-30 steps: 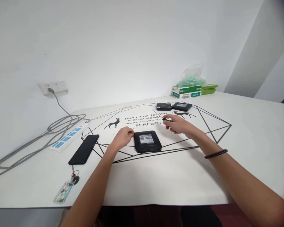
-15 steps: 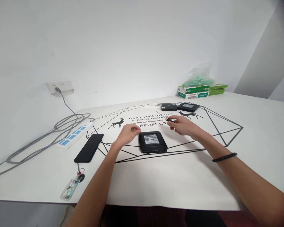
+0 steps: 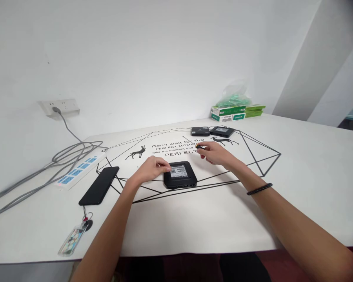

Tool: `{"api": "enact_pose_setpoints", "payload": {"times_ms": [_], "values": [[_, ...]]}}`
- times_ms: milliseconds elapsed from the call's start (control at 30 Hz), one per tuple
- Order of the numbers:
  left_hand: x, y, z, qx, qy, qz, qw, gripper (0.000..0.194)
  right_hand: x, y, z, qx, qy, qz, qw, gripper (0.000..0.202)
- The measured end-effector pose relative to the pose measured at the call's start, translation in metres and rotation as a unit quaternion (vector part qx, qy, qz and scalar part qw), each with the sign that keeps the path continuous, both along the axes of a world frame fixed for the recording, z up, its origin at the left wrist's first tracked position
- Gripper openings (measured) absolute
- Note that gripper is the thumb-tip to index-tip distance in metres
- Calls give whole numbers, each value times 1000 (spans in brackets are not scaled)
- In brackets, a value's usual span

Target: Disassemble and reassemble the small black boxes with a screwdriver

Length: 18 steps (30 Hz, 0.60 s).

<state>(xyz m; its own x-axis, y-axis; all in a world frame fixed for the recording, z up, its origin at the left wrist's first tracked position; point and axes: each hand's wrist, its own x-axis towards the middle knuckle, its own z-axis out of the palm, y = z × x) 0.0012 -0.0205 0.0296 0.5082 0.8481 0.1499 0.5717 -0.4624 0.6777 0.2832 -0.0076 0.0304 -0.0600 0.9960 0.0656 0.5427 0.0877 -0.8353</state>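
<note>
A flat black box with a white label (image 3: 181,177) lies on the white table in front of me. My left hand (image 3: 153,168) is at its left edge, thumb and fingers pressed together, the tips over the label's left side; anything between them is too small to make out. My right hand (image 3: 213,152) is beyond the box's right corner, closed round the dark handle of a screwdriver (image 3: 199,146). The thin shaft points up and to the left, over the printed lettering.
Two more black boxes (image 3: 200,131) (image 3: 222,131) lie further back. Behind them stand green-and-white cartons (image 3: 228,113) with a plastic bag (image 3: 234,94). At the left are a black phone (image 3: 99,185) with a key tag (image 3: 72,239), a power strip (image 3: 81,168) and grey cable (image 3: 59,156).
My left hand has moved from the box's upper left corner onto the label's left side. The whole view has shifted, so the scene sits further left. My right hand still holds the screwdriver.
</note>
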Motion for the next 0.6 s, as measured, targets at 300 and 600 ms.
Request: {"api": "enact_pose_setpoints", "payload": {"times_ms": [300,600], "values": [[1,-9,8,-27,49,-15,998,16,0,0,2,28,-28,18,999,15],[-1,-7,7,-51,55,-22,997,15,-1,1,1,52,-49,8,997,24]]}}
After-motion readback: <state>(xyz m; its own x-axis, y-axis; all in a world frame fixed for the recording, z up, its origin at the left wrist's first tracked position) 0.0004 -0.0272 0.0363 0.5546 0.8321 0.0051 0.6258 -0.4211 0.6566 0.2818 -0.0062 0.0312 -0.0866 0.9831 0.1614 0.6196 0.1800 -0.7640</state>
